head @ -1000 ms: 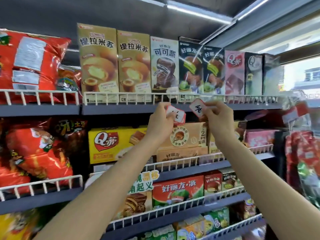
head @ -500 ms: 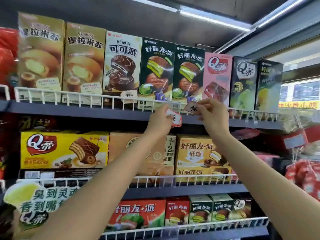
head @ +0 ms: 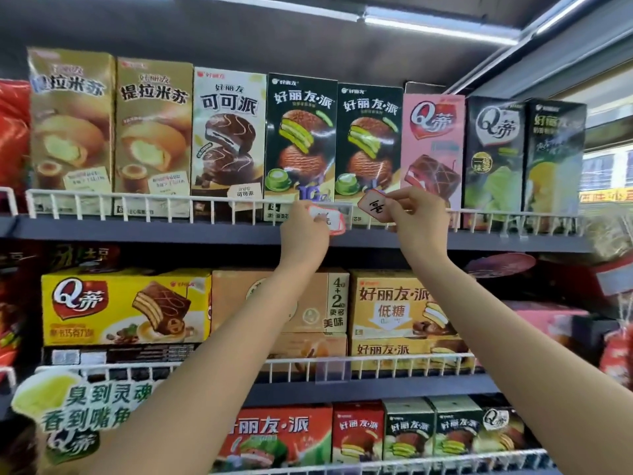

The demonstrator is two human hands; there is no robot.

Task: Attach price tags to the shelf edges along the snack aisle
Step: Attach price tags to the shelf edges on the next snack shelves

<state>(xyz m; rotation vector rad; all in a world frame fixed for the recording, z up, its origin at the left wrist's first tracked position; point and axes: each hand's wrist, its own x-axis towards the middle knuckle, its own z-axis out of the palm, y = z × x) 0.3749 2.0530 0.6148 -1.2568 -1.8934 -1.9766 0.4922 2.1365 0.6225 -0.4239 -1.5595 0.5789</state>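
the top shelf [head: 137, 231] carries a row of upright snack boxes [head: 301, 145] behind a white wire rail [head: 137, 204]. below it, a second shelf [head: 376, 385] holds flat yellow and tan boxes [head: 126, 306]. both arms reach up to the top shelf's front edge. the left hand [head: 303, 231] pinches a red-bordered price tag [head: 329, 219] against the wire rail. the right hand [head: 419, 221] pinches a second price tag [head: 375, 206], tilted, just in front of the rail beside the first.
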